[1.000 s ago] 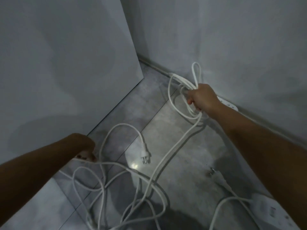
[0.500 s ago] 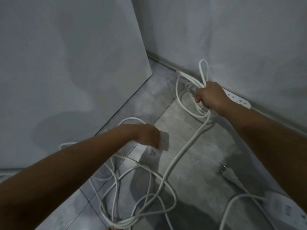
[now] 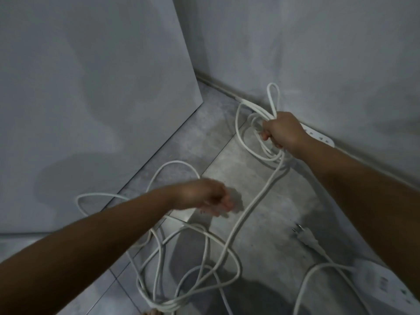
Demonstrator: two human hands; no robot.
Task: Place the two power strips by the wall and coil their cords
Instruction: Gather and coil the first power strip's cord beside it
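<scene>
- Against the wall, just behind the right hand point(image 3: 281, 130), lies one white power strip point(image 3: 320, 138).
- That hand's fingers are curled tight round several loops of the cord point(image 3: 256, 198), and one loop pokes up above the knuckles.
- Below those fingers the cord trails into a loose tangle on the floor point(image 3: 272, 223).
- The left hand point(image 3: 204, 196) is blurred, with its fingers bent downward. Possibly it grips nothing, but I cannot tell.
- The second power strip point(image 3: 386, 289) and its plug point(image 3: 306, 237) lie well apart from both hands.
</scene>
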